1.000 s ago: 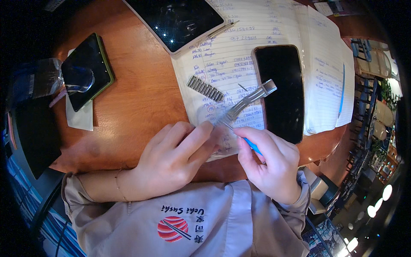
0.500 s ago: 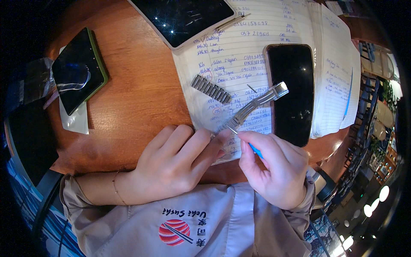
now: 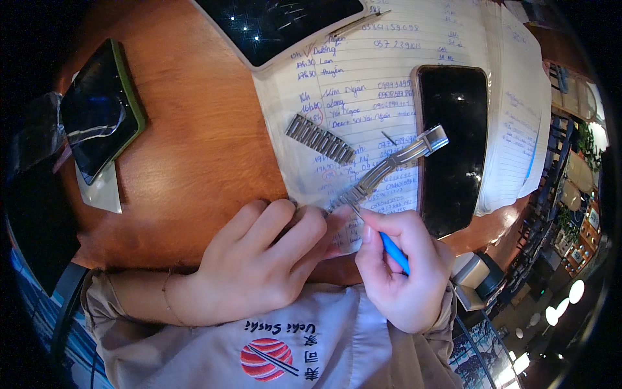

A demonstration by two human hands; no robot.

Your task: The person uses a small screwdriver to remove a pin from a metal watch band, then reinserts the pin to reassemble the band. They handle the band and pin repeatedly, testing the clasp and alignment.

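Note:
My left hand (image 3: pixel 259 262) is closed on the near end of a silver metal watch band (image 3: pixel 382 172). Its fingertips and that end of the band are partly hidden behind the knuckles. The band's clasp end reaches up and right over a phone. My right hand (image 3: pixel 409 275) pinches a small tool with a blue handle (image 3: pixel 394 253) and a thin metal shaft. Its tip meets the band's links beside my left fingers; whether it sits inside a link is too small to tell. A separate piece of linked band (image 3: pixel 319 138) lies on the notebook, and a thin dark pin (image 3: pixel 389 137) shows nearby.
Beneath the work lies an open lined notebook (image 3: pixel 363 71) with blue handwriting. On its right part rests a dark phone (image 3: pixel 451 188); a tablet (image 3: pixel 285 23) overlaps its top, with a slim metal stick (image 3: pixel 363 23) alongside. A green-edged phone (image 3: pixel 97 113) lies on the wooden table (image 3: pixel 194 129) at left.
My right hand has drawn slightly down and left, and more of the blue handle shows. The tool's tip stays at the band. My left hand keeps its grip; the whole view has shifted a little.

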